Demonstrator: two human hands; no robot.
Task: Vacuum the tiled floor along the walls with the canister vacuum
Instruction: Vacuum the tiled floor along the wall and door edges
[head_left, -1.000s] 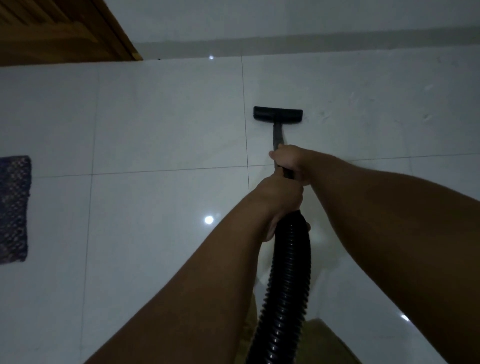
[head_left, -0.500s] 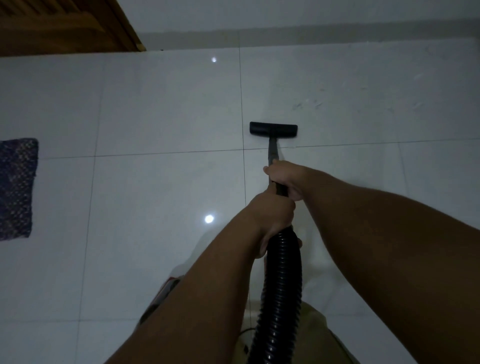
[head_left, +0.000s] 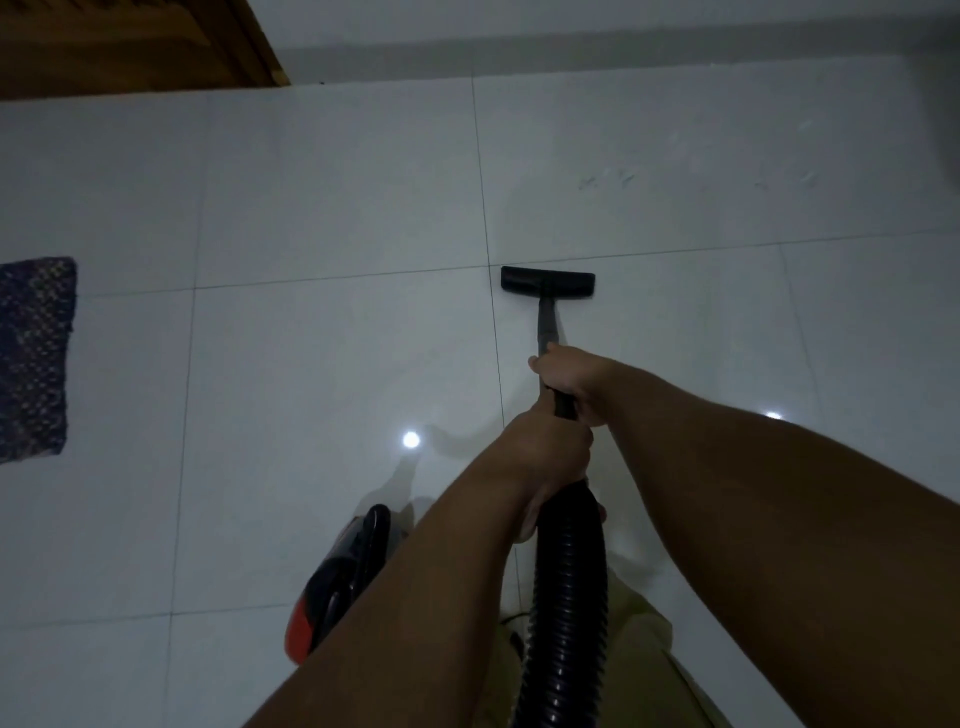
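The black floor nozzle (head_left: 547, 281) lies flat on the white tiled floor (head_left: 332, 208), just right of a grout line. Its thin wand (head_left: 544, 327) runs back to my hands. My right hand (head_left: 566, 375) grips the wand's upper end, farther out. My left hand (head_left: 545, 457) grips the tube right behind it, where the ribbed black hose (head_left: 569, 587) begins. The hose drops down past my legs. The red and black canister (head_left: 337, 582) sits on the floor under my left forearm, partly hidden.
A dark woven mat (head_left: 34, 358) lies at the left edge. A wooden door (head_left: 135, 41) stands at the far left corner. The white wall with its grey skirting (head_left: 571, 52) runs across the far side. Scuff marks (head_left: 608, 179) show on a far tile.
The nozzle has been pulled back toward me, away from the far wall and across a grout line. The canister has come into view under my left arm.
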